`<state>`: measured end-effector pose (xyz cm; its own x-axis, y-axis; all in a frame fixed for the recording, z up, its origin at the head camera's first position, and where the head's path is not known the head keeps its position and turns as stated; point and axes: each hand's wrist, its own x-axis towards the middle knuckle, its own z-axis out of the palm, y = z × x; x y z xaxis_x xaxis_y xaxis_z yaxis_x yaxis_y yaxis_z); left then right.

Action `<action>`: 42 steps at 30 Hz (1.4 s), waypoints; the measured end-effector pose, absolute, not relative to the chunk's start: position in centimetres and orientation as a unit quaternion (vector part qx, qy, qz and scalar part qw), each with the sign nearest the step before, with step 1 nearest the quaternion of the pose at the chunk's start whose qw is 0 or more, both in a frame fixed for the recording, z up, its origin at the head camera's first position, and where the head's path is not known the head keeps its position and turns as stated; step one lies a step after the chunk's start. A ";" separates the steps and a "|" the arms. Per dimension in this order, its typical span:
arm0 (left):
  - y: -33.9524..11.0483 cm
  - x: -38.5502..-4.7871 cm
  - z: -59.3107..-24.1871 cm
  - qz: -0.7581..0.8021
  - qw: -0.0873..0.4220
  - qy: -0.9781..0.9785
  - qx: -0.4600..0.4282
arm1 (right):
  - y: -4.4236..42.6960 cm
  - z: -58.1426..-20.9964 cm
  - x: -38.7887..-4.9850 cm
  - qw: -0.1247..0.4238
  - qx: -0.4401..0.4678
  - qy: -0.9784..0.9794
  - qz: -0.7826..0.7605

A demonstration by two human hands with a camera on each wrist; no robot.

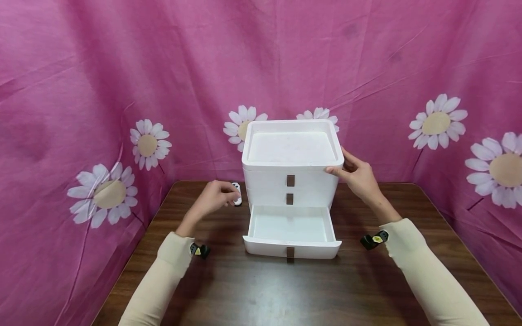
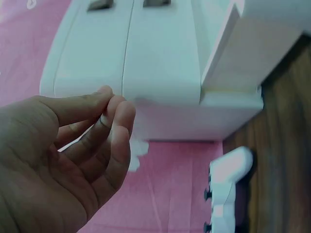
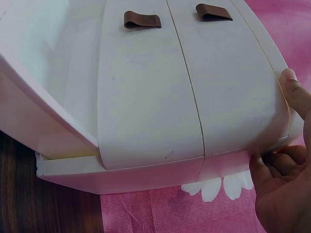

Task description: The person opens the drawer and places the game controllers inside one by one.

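Observation:
A white desktop drawer unit [image 1: 265, 188] with brown tab handles stands on the table. Its bottom drawer [image 1: 267, 248] is pulled out, and nothing lies in it. My right hand [image 1: 360, 179] grips the unit's upper right side, the thumb on the front edge and the other fingers round the side. In the left wrist view my left hand [image 2: 63, 150] has its thumb against loosely bent fingertips, with nothing seen between them. It hovers left of the unit, near a small white device [image 1: 238, 194] with dark buttons, which it partly covers in the head view.
The brown wooden table [image 1: 269, 294] extends in front of the unit. A pink curtain [image 1: 195, 81] printed with white daisies surrounds the table's back and sides. The unit's top is a shallow rimmed tray [image 1: 291, 147].

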<state>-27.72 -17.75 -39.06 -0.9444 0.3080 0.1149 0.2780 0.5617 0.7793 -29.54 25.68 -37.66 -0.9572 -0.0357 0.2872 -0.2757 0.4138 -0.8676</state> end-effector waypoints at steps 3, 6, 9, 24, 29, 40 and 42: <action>-18.5 -28.7 -38.5 0.424 0.003 0.891 0.161 | 25.6 -37.8 -29.6 0.120 0.102 -0.835 0.527; -19.0 -29.7 -38.2 0.408 -0.002 0.898 0.167 | 25.5 -38.0 -29.6 0.122 0.105 -0.837 0.524; -19.2 -31.1 -37.8 0.386 -0.007 0.905 0.178 | 25.5 -38.1 -29.7 0.127 0.106 -0.836 0.523; -21.6 -38.2 -38.9 0.174 0.098 0.964 0.173 | 25.6 -37.7 -29.8 0.129 0.107 -0.832 0.530; -23.2 -40.7 -41.2 0.164 0.143 0.963 0.162 | 25.6 -37.7 -29.8 0.129 0.097 -0.833 0.529; -22.0 -38.5 -42.4 0.108 0.174 0.968 0.143 | 25.5 -37.7 -29.7 0.123 0.103 -0.830 0.535; -21.8 -38.2 -42.7 0.094 0.159 0.972 0.146 | 25.5 -37.6 -29.7 0.123 0.100 -0.830 0.535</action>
<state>-38.23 -21.84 -42.74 -0.9070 0.3136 -0.2811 0.2537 0.9396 0.2297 -29.71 25.51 -37.65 -0.9498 -0.0343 0.3109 -0.2974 0.4066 -0.8639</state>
